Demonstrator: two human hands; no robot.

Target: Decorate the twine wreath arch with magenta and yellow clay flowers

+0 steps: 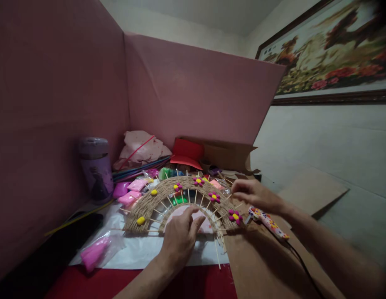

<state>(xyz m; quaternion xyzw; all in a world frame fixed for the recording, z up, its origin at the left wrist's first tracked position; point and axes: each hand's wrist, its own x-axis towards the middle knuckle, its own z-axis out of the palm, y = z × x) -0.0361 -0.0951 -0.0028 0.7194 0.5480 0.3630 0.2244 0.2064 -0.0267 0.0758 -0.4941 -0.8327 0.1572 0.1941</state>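
Centre of frame: a half-ring fan of tan twine woven over thin wooden sticks (188,184), lying arch upward, stick ends jutting past both curved edges. Four magenta flowers with yellow centres (214,197) along its top and right side; two plain yellow ovals (141,221) on its left side. Inside the arch, a pale pink half-disc (174,216).

Left hand (179,232), lower centre, over the half-disc; narrow gap between thumb and forefinger, remaining fingertips hidden. Cannot tell whether it grips. Right hand (252,194), right of centre, beside the fan's right side, fingers curled and thumb close to them; cannot tell whether anything is pinched there.

Just below the right hand, a white glue gun with a multicoloured floral pattern (269,223), nozzle end toward the fan, black cord running to the lower right. Brown cardboard sheet (258,261) beneath it. White sheet (130,255) under the fan's lower left, with bright pink clay in a clear plastic bag (94,253) at its left end. Red surface (96,284) along the bottom edge.

Behind the fan, green clay (165,173) and pink packets (130,198). At left, a purple lidded tumbler (96,172), upright. Pink panels (195,91) rise behind; framed picture (333,58) at upper right.
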